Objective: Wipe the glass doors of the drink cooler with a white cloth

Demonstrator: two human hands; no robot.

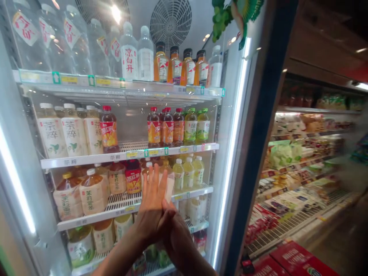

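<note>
My left hand [151,199] is raised in front of the drinks cooler, its fingers stretched out and pointing up. Against its thumb side, my right hand [175,226] is closed, with part of its fingers hidden behind the left. A pale, thin sheet [170,188] sticks up from between the hands; whether it is cloth or paper I cannot tell. Beyond my fingers stand bottles of jasmine tea [92,191], a dark red iced tea bottle [133,176] and pale yellow drinks [188,172] on a wire shelf [115,201].
Higher shelves hold red-capped iced tea [109,128], white-labelled tea bottles [48,130] and clear water bottles [129,53]. A bright light strip [234,145] runs down the cooler's right side. Farther right are a chilled display [287,199] of packaged food and red boxes [299,258].
</note>
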